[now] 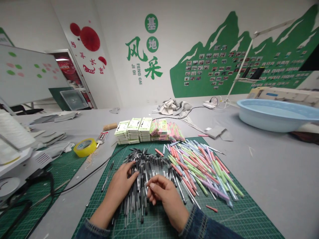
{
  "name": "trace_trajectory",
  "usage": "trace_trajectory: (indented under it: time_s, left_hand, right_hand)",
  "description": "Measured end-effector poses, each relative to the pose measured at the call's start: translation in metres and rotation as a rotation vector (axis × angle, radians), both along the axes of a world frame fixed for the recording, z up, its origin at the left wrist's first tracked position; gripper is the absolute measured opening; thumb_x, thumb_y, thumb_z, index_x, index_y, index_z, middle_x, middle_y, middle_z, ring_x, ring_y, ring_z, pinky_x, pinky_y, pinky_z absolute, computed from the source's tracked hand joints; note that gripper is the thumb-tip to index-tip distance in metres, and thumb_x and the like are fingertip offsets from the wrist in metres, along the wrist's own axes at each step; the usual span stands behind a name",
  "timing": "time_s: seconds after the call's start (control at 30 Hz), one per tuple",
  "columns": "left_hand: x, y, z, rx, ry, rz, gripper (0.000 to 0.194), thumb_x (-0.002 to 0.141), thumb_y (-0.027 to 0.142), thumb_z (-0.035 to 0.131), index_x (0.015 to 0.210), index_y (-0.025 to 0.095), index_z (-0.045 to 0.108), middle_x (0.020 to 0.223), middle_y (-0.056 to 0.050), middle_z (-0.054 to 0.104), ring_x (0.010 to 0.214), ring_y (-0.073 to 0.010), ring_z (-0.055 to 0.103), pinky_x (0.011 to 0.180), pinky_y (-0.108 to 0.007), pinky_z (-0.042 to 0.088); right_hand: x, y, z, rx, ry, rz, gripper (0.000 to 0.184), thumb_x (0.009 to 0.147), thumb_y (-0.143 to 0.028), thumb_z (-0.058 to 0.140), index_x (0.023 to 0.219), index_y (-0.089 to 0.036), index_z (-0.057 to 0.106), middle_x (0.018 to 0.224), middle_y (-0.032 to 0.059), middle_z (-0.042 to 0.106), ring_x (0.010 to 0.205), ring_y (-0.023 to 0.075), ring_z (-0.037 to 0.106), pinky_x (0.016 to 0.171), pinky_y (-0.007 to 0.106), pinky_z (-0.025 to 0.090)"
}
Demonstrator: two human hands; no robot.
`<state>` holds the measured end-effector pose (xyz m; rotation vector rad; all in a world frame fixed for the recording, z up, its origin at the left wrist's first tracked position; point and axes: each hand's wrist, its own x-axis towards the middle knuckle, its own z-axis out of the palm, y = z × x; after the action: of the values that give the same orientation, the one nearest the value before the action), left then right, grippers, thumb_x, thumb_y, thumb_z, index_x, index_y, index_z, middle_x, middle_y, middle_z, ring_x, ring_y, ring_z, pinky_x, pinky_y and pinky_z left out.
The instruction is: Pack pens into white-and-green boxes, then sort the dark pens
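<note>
A heap of black-and-clear pens (136, 196) lies on the green cutting mat (249, 215) in front of me. My left hand (121, 181) rests on the left side of this heap, thumb and fingers apart, fingertips touching the pens. At the heap's right side is my right hand (163, 192), its fingers curled and the thumb against the index finger. Whatever they may pinch is hidden. To the right spreads a second heap of pens (199, 162) in pink, green, blue and purple. One short red cap (211, 208) lies apart on the mat.
Stacks of small pen boxes (134, 127) stand behind the heaps. To the left are a yellow tape roll (85, 147), a black cable (92, 172) and a white machine (20, 166). A blue basin (276, 116) stands at right; cloth scraps (173, 108) lie at the back.
</note>
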<state>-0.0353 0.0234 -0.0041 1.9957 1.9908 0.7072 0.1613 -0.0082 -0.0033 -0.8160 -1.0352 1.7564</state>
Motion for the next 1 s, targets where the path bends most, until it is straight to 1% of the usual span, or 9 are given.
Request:
trace_trajectory:
  time_s: [0.07, 0.2, 0.37, 0.47, 0.67, 0.73, 0.83, 0.9, 1.0]
  left_hand:
    - [0.002, 0.004, -0.001, -0.010, 0.024, 0.001, 0.047, 0.085, 0.040, 0.048, 0.127, 0.020, 0.055, 0.083, -0.002, 0.056, 0.076, -0.0198, 0.057, 0.073, -0.030, 0.041]
    - [0.005, 0.012, -0.003, -0.034, 0.041, 0.037, 0.046, 0.085, 0.039, 0.047, 0.125, 0.019, 0.058, 0.083, -0.003, 0.055, 0.074, -0.0200, 0.057, 0.071, -0.030, 0.041]
    - [0.010, 0.016, -0.004, 0.005, -0.089, 0.130, 0.032, 0.077, 0.036, 0.055, 0.099, 0.019, 0.069, 0.078, -0.003, 0.058, 0.070, -0.0196, 0.056, 0.069, -0.030, 0.040]
    - [0.011, 0.017, -0.003, 0.026, -0.176, 0.180, 0.022, 0.072, 0.035, 0.059, 0.082, 0.020, 0.070, 0.073, -0.002, 0.060, 0.070, -0.0205, 0.057, 0.068, -0.029, 0.039]
    - [0.009, 0.015, 0.004, -0.003, -0.373, 0.236, 0.026, 0.074, 0.040, 0.057, 0.082, 0.017, 0.067, 0.071, -0.003, 0.066, 0.069, -0.0200, 0.061, 0.064, -0.027, 0.041]
    - [0.013, 0.009, 0.009, -0.023, -0.590, 0.210, 0.028, 0.075, 0.042, 0.058, 0.084, 0.016, 0.064, 0.068, -0.001, 0.064, 0.060, -0.0159, 0.057, 0.056, -0.024, 0.039]
    - [0.025, -0.005, 0.017, -0.137, -0.948, 0.064, 0.027, 0.075, 0.043, 0.062, 0.078, 0.016, 0.057, 0.059, 0.004, 0.053, 0.046, -0.0082, 0.041, 0.044, -0.019, 0.026]
    - [0.035, -0.015, 0.021, -0.223, -1.020, -0.060, 0.027, 0.075, 0.041, 0.065, 0.076, 0.016, 0.054, 0.057, 0.006, 0.047, 0.044, -0.0060, 0.034, 0.042, -0.018, 0.021]
    - [0.048, -0.025, 0.021, -0.300, -1.013, -0.177, 0.028, 0.074, 0.041, 0.067, 0.078, 0.016, 0.055, 0.056, 0.007, 0.044, 0.046, -0.0058, 0.034, 0.043, -0.018, 0.021]
  right_hand:
    - [0.000, 0.001, -0.001, 0.000, 0.001, 0.007, 0.025, 0.075, -0.036, 0.065, 0.082, -0.012, 0.062, 0.061, 0.0018, 0.062, 0.050, 0.0094, 0.052, 0.047, 0.020, 0.038]
    - [-0.001, 0.002, -0.004, -0.003, -0.004, 0.016, 0.023, 0.075, -0.034, 0.064, 0.082, -0.012, 0.062, 0.061, 0.0017, 0.062, 0.049, 0.0093, 0.052, 0.047, 0.020, 0.038]
    - [-0.002, 0.000, -0.004, 0.001, -0.012, 0.016, 0.023, 0.075, -0.033, 0.063, 0.082, -0.012, 0.062, 0.060, 0.0017, 0.062, 0.049, 0.0094, 0.052, 0.047, 0.020, 0.038]
    - [-0.002, 0.000, -0.003, 0.006, -0.016, 0.018, 0.022, 0.075, -0.032, 0.063, 0.082, -0.012, 0.061, 0.060, 0.0016, 0.062, 0.049, 0.0094, 0.052, 0.047, 0.021, 0.038]
    - [-0.001, 0.002, -0.006, 0.025, -0.009, 0.009, 0.019, 0.077, -0.030, 0.060, 0.083, -0.012, 0.060, 0.062, 0.0016, 0.062, 0.050, 0.0095, 0.051, 0.048, 0.021, 0.038]
    - [-0.001, 0.002, -0.007, 0.041, -0.003, -0.003, 0.018, 0.077, -0.029, 0.061, 0.085, -0.013, 0.059, 0.064, 0.0013, 0.062, 0.051, 0.0102, 0.052, 0.049, 0.022, 0.039]
    - [0.000, 0.001, -0.006, 0.094, -0.019, -0.053, 0.019, 0.076, -0.027, 0.063, 0.092, -0.016, 0.058, 0.076, 0.0011, 0.061, 0.062, 0.0129, 0.056, 0.056, 0.025, 0.045]
    - [0.002, 0.001, -0.004, 0.155, -0.096, -0.100, 0.020, 0.076, -0.024, 0.064, 0.095, -0.019, 0.059, 0.085, 0.0015, 0.061, 0.073, 0.0152, 0.057, 0.063, 0.027, 0.047]
    - [0.005, 0.001, -0.001, 0.246, -0.220, -0.130, 0.017, 0.077, -0.022, 0.065, 0.092, -0.019, 0.060, 0.087, 0.0012, 0.061, 0.081, 0.0165, 0.057, 0.071, 0.027, 0.045]
